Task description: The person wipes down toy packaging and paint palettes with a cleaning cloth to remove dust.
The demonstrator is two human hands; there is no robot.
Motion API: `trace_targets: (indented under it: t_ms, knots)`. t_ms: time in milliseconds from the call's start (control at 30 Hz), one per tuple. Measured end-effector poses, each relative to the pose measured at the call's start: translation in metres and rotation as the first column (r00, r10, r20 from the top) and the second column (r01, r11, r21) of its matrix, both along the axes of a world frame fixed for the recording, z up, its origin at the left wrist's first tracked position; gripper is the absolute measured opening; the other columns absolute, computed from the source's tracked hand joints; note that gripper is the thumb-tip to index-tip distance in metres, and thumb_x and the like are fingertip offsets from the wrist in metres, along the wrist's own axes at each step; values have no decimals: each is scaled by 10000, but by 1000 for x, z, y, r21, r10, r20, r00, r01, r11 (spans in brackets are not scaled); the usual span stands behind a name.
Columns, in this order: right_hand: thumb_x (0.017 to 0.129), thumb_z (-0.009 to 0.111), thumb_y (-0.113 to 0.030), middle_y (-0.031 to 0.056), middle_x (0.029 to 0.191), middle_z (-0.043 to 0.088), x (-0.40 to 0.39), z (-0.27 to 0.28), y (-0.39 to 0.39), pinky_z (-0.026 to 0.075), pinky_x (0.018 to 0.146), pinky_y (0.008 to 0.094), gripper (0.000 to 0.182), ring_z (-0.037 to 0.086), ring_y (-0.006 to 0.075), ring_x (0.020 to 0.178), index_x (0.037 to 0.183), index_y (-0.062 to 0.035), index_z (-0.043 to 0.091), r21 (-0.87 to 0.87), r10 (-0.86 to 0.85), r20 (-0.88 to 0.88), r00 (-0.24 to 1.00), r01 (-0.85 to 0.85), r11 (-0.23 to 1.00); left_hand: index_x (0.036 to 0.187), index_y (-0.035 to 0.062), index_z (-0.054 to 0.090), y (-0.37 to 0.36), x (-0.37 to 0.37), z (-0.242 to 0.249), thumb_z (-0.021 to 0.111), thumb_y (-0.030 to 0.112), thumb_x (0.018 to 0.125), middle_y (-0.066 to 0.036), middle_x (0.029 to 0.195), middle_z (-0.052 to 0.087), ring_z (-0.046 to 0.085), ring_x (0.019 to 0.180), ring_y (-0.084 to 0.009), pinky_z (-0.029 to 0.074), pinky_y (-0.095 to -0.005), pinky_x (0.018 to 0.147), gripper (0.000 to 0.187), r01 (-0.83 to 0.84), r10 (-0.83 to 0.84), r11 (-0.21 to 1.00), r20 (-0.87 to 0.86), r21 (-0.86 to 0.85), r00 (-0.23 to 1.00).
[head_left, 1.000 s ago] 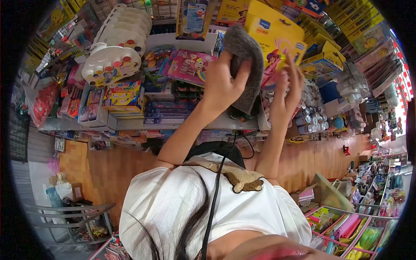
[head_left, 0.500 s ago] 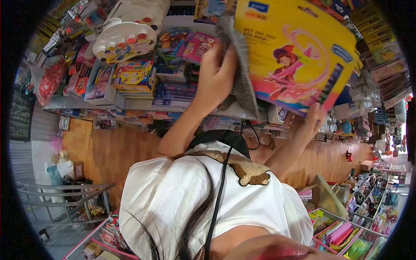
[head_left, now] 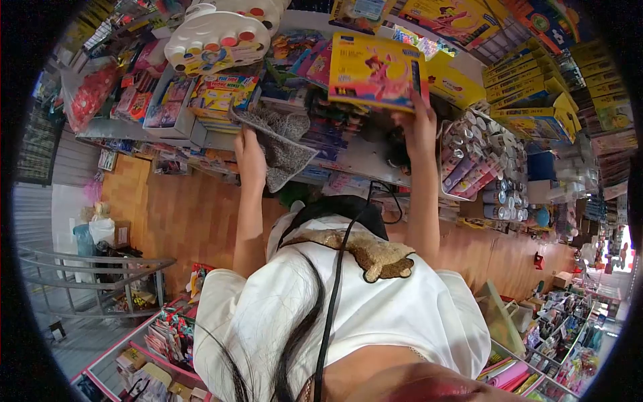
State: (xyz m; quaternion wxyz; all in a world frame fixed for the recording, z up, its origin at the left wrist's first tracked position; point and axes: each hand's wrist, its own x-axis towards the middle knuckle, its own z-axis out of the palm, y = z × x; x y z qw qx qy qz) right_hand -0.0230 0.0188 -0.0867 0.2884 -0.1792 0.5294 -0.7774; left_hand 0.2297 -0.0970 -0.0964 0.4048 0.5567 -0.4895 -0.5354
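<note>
My left hand [head_left: 252, 159] is closed on a grey cloth [head_left: 287, 149], which hangs folded over at the shelf's front edge. My right hand [head_left: 420, 128] grips a yellow and pink crayon box [head_left: 372, 72] by its lower right corner. The box's printed front, with a cartoon figure, faces up toward me. It is held over the shelf, close to a pink booklet [head_left: 318, 67]; whether it touches anything below cannot be seen. Left of the cloth stands a stack of colourful boxes [head_left: 224, 94].
White paint palettes [head_left: 218, 43] lie at the upper left of the shelf. Glitter tubes [head_left: 479, 157] fill a container on the right, near stacked yellow boxes [head_left: 529, 87]. A metal railing [head_left: 100, 275] stands lower left, and display cases [head_left: 144, 362] are behind me.
The crayon box has moved away from me, left and down onto the shelf area, in my right hand. My left hand has drawn the cloth off the box and moved left and lower.
</note>
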Motion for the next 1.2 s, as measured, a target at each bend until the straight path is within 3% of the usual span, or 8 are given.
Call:
trace_targets:
  t_ms: [133, 267, 467, 600, 800, 933, 1133, 1200]
  knots:
    - [840, 562, -285, 145, 829, 596, -24, -28, -50, 481, 514, 243, 377, 627, 186, 600, 1063, 0, 458, 10, -20, -162, 987, 22, 1000, 1071, -55, 452, -6, 5, -26, 356, 360, 910, -122, 968, 469, 433, 909, -226, 284, -307, 876, 456, 103, -103, 992, 3, -71, 995]
    - [828, 461, -510, 265, 963, 572, -25, -23, -48, 449, 778, 403, 687, 571, 371, 920, 1194, 63, 368, 440, 99, -623, 776, 242, 865, 1037, -54, 483, 3, -3, -8, 374, 367, 905, -108, 900, 487, 437, 847, -224, 295, -313, 843, 455, 77, -76, 992, 16, -104, 997]
    - [858, 286, -564, 247, 850, 584, -39, 6, -11, 438, 763, 356, 656, 604, 357, 777, 1215, -25, 393, 749, 472, -654, 591, 421, 511, 1049, -50, 497, -7, -6, -15, 365, 336, 915, -87, 885, 525, 442, 843, -205, 320, -300, 809, 429, 204, -221, 962, -80, -179, 972]
    - [882, 352, -477, 201, 943, 596, -84, 32, 1, 425, 789, 390, 564, 599, 330, 824, 1231, -36, 396, 376, -68, -659, 749, 407, 833, 1076, -46, 482, 1, -14, -2, 375, 306, 915, -103, 1016, 521, 455, 945, -202, 311, -278, 856, 402, 129, -136, 989, -96, -79, 986]
    - [870, 415, -456, 195, 1000, 543, -173, 55, -27, 423, 803, 390, 664, 539, 298, 930, 1245, 80, 305, -35, -216, -964, 155, 731, 681, 1208, -29, 382, -7, -19, -28, 343, 372, 914, -124, 1197, 415, 373, 1103, -242, 255, -320, 941, 498, 174, -183, 973, -45, -151, 982]
    - [854, 491, -401, 179, 968, 552, -176, 66, -39, 439, 761, 347, 604, 552, 244, 868, 1230, 45, 335, 82, -245, -798, 551, 502, 861, 1251, -11, 317, -3, -18, -20, 333, 404, 908, -123, 1258, 334, 297, 1159, -245, 218, -335, 966, 539, 165, -170, 979, -29, -116, 985]
    - [844, 526, -361, 136, 953, 568, -176, 69, -27, 435, 702, 330, 497, 558, 200, 781, 1142, 19, 410, 282, -71, -713, 698, 378, 882, 1316, 15, 219, 2, -13, -13, 317, 451, 898, -120, 1349, 211, 183, 1243, -250, 162, -358, 1005, 612, 164, -164, 985, 3, -57, 987]
    - [847, 525, -369, 94, 951, 571, -162, 66, -21, 431, 697, 319, 483, 549, 180, 793, 1131, 11, 431, 112, -247, -634, 733, 403, 908, 1338, 24, 187, 5, -13, -8, 312, 467, 895, -119, 1379, 170, 145, 1271, -251, 144, -366, 1018, 639, 158, -158, 987, 33, 0, 987]
